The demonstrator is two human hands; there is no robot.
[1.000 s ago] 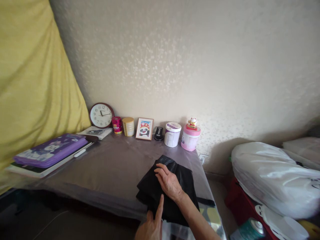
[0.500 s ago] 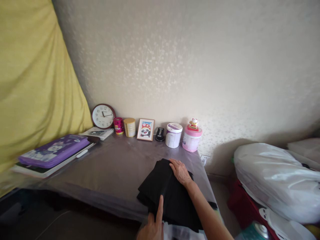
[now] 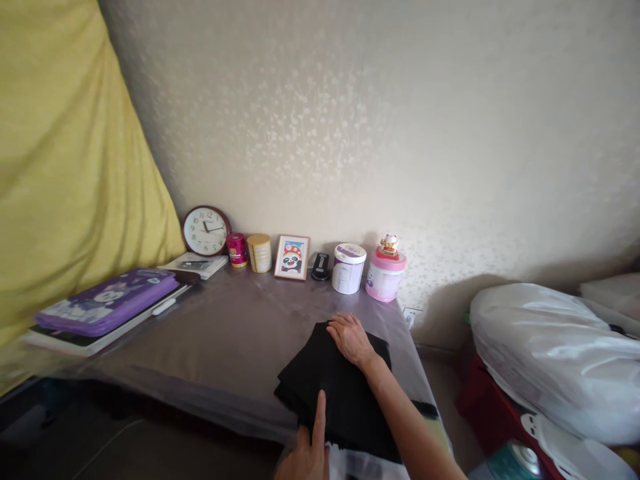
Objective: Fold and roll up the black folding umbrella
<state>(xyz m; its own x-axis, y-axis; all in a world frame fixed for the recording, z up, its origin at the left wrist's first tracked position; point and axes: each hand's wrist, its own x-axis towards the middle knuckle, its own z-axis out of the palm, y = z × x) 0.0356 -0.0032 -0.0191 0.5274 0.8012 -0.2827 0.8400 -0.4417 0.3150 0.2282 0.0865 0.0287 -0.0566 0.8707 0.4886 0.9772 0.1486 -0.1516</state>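
Observation:
A folded black cloth garment (image 3: 345,400) lies near the front right corner of the table; its exact kind cannot be told. My right hand (image 3: 351,340) rests flat on its far part, palm down, fingers stretched and close together. At the near edge, my left hand (image 3: 307,453) grips the garment, its index finger extended along the top and the other fingers bent by the edge, partly hidden. A whitish piece (image 3: 360,461) shows below the garment's near edge.
The table (image 3: 225,333) has a clear plastic cover. Along the wall stand a clock (image 3: 206,231), a picture frame (image 3: 292,257), a white tub (image 3: 349,269) and a pink tub (image 3: 385,277). A purple case (image 3: 107,300) lies left. A white bag (image 3: 555,360) sits right.
My right hand has slid slightly left across the garment, whose far right part now lies flatter and more spread. My left hand has hardly moved.

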